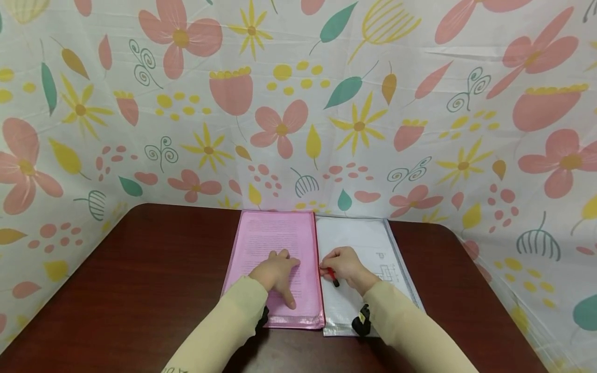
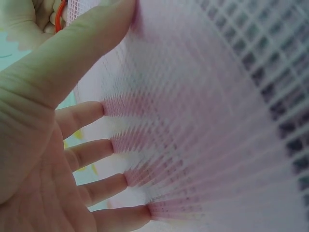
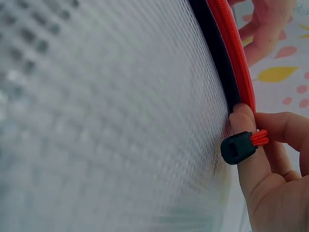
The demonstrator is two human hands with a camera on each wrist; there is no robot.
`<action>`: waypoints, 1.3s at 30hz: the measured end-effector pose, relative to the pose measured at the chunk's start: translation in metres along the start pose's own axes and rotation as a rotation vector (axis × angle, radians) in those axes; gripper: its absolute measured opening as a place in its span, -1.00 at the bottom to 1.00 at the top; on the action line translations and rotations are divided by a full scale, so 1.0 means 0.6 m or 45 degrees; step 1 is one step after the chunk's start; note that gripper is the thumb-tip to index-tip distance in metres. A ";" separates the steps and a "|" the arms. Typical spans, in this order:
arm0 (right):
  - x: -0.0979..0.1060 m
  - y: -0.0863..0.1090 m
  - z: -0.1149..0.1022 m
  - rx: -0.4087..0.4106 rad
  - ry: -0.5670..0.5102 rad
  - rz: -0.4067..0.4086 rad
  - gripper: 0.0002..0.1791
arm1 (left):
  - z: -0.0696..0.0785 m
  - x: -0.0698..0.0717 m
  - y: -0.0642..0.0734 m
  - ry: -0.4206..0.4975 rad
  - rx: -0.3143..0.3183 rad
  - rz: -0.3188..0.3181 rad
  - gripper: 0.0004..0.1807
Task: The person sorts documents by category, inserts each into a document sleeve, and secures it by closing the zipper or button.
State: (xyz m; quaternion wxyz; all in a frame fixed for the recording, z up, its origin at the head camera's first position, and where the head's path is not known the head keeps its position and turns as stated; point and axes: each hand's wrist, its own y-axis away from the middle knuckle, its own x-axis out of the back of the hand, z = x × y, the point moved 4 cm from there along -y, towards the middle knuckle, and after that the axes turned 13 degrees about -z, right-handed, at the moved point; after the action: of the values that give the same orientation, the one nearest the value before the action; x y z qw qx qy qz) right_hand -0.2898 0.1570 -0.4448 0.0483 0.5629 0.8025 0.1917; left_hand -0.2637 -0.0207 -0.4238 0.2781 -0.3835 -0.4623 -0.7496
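A pink mesh zipper pouch [image 1: 268, 233] with printed paper inside lies flat, a red zipper [image 3: 232, 48] along its right edge. My left hand [image 1: 276, 272] rests on the pouch with fingers spread; in the left wrist view its fingertips [image 2: 137, 212] press against the mesh. At the red zipper edge, my right hand [image 1: 346, 267] pinches the zipper between thumb and finger. The zipper pull [image 3: 237, 148], a black tab on a red cord, hangs over the thumb. Below the right hand lies a clear mesh pouch [image 1: 347, 230] holding paper with a drawing.
Both pouches lie side by side on a dark brown table [image 1: 154, 274], their far ends close to a floral cloth [image 1: 289, 93] at the back. The cloth also runs along the left and right sides. A black strap [image 1: 361, 321] sits at the right wrist.
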 end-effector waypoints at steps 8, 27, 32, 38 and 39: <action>0.001 -0.004 -0.006 -0.016 0.023 0.027 -0.88 | -0.001 -0.001 -0.002 -0.017 0.001 0.017 0.19; 0.006 -0.021 -0.015 -0.026 -0.016 0.047 -0.85 | -0.003 0.002 -0.002 -0.029 0.009 0.029 0.18; 0.006 -0.025 -0.015 -0.040 -0.018 0.058 -0.86 | -0.003 0.001 0.000 -0.021 0.010 0.032 0.18; 0.008 -0.031 -0.014 -0.065 -0.013 0.085 -0.86 | -0.003 0.001 0.002 -0.007 0.004 0.032 0.18; 0.008 -0.032 -0.013 -0.068 -0.012 0.086 -0.86 | -0.003 0.001 0.002 -0.005 0.003 0.032 0.17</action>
State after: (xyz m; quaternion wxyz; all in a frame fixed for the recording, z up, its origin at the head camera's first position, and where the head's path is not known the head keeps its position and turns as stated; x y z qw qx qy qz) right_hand -0.3107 0.1536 -0.4437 0.0606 0.5891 0.7774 0.2120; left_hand -0.2637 -0.0230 -0.4231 0.2871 -0.3905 -0.4589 -0.7446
